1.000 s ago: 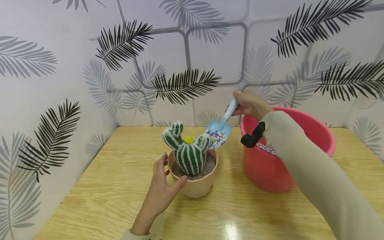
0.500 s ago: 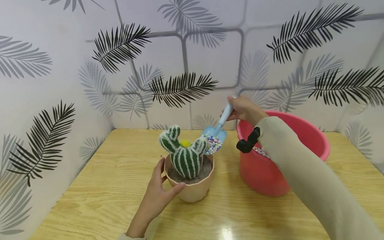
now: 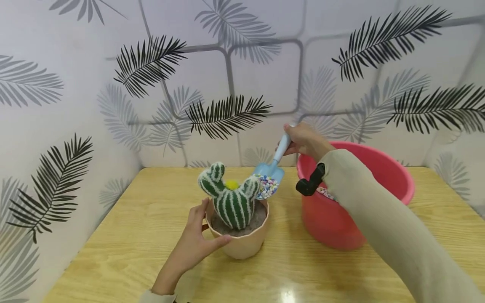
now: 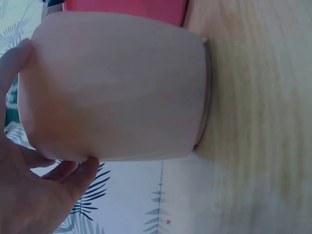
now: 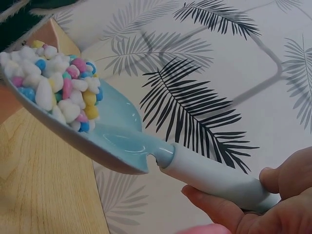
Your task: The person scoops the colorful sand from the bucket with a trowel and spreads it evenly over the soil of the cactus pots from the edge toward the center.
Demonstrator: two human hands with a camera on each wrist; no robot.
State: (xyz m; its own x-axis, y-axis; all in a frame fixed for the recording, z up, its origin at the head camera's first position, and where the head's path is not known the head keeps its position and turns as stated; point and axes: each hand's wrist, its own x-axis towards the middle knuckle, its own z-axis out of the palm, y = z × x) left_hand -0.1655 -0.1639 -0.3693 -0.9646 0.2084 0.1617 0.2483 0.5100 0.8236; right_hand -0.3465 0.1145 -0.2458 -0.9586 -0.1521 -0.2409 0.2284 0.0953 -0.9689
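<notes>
A peach flower pot [image 3: 242, 247] with grey soil stands on the table, holding a green-and-white plush cactus [image 3: 234, 208] with a yellow tuft. My left hand [image 3: 191, 240] grips the pot's left side, thumb at the front rim; in the left wrist view its fingers [image 4: 80, 178] bend against the pot wall. My right hand [image 3: 307, 139] holds a small light-blue trowel by its pale handle [image 3: 282, 147]. Coloured pebbles [image 5: 58, 85], white, pink, blue and yellow, fill the blade. The blade tip overlaps the pot's back right rim, beside the cactus's right arm.
A large pink-red bucket [image 3: 333, 229] stands right of the pot with more pebbles [image 3: 326, 193] inside, partly hidden by the right sleeve [image 3: 367, 189]. Behind the wooden table [image 3: 144, 235] rises a wall [image 3: 265, 84] with leaf patterns.
The trowel with its pebbles has lowered slightly and moved left toward the pot, in my right hand's grip. My left hand now sits closer around the pot. The view has shifted slightly.
</notes>
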